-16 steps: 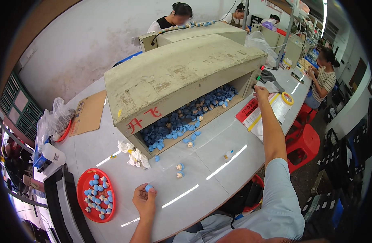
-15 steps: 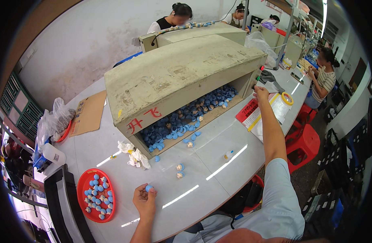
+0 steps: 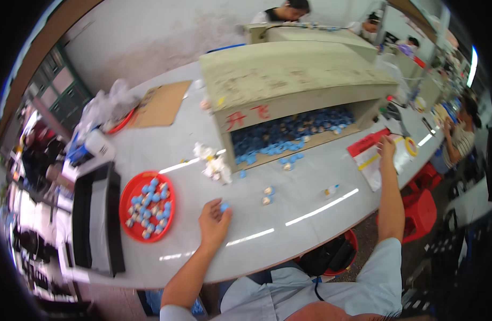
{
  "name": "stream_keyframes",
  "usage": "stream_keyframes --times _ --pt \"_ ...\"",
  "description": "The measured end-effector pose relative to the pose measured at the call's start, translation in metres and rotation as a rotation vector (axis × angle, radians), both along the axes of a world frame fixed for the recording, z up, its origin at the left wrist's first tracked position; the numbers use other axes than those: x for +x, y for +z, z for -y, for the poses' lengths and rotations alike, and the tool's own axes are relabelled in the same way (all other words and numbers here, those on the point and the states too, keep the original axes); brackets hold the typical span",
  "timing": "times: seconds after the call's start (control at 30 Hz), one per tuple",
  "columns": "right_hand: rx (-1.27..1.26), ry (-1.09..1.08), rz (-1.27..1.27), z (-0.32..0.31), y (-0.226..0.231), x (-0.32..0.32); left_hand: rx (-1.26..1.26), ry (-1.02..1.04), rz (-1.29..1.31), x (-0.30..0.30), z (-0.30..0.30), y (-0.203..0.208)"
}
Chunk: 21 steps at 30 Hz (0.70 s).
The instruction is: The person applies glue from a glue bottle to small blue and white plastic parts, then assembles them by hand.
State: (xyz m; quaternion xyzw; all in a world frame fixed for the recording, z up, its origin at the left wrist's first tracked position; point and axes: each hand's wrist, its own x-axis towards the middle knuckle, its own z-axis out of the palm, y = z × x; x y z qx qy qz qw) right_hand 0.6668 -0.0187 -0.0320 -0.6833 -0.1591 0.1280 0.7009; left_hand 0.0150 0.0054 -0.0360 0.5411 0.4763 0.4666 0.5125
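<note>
Right fingers [image 3: 384,140] back from machine [image 3: 299,69]

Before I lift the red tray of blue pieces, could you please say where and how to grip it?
I'd probably grip the red tray by its raised rim, from the right: the black bin crowds its left, and blue pieces cover its middle.

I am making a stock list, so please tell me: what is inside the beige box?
Inside the beige box is a heap of small blue pieces, with some pale ones among them. The heap covers what lies beneath, and the roof and shadow hide the back.
</note>
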Motion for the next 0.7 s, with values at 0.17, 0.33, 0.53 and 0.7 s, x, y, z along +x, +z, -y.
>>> stream_keyframes --times 0.17,0.33,0.53,0.7 --pt "-0.058 0.120 0.136 0.072 -0.022 -0.052 -0.037 -0.060 0.065 0.003 -0.005 0.008" --pt "0.013 0.147 0.307 0.139 -0.033 -0.160 0.106 0.039 -0.058 -0.041 -0.005 0.060" --pt "0.003 0.416 0.835 0.149 0.024 -0.340 0.458 0.421 -1.056 -0.167 -0.021 0.067" --pt "-0.026 0.769 0.965 0.086 0.042 -0.398 0.303 0.486 -1.286 -0.170 -0.021 0.053"
